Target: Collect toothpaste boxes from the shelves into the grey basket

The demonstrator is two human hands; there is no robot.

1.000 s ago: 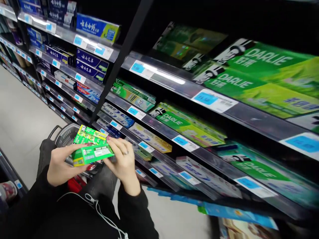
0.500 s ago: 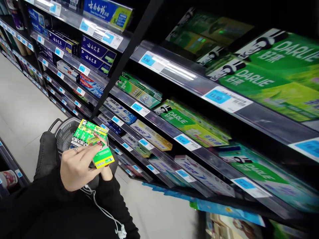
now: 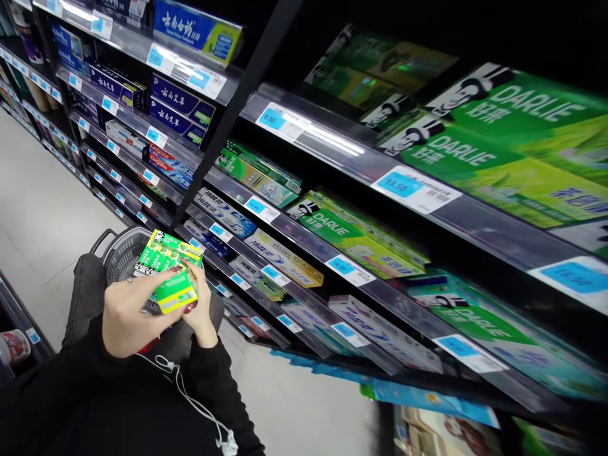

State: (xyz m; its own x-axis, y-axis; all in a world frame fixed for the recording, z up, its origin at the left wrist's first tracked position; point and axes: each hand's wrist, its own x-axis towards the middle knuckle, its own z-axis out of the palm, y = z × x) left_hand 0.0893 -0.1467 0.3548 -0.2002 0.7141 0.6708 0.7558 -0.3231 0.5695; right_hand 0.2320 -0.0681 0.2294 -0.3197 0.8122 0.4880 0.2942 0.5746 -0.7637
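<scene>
Box (image 3: pixel 177 292), green and yellow, is at the lower left of the frame, tilted between the two hands; the left hand (image 3: pixel 128 313) holds it from its left side, fingers reaching over the top and thumb low along the near edge; the right hand (image 3: pixel 202 304) has its fingers bent around the right side, partly hidden by the box. Just above it in the frame are green Darlie packs (image 3: pixel 164 250), overlapping the gray basket (image 3: pixel 124 253); whether they lie in it or are held over it, I cannot tell. Dark-trousered legs (image 3: pixel 84 297) flank the basket; a white cord (image 3: pixel 199 408) hangs over the black top (image 3: pixel 128 405) at bottom center-left. Shelves (image 3: pixel 327 136) slant from upper left to lower right; large Darlie boxes (image 3: pixel 517 145) fill the upper right, blue boxes (image 3: pixel 190 28) the upper left; pale floor (image 3: pixel 304 399) shows at bottom center.
</scene>
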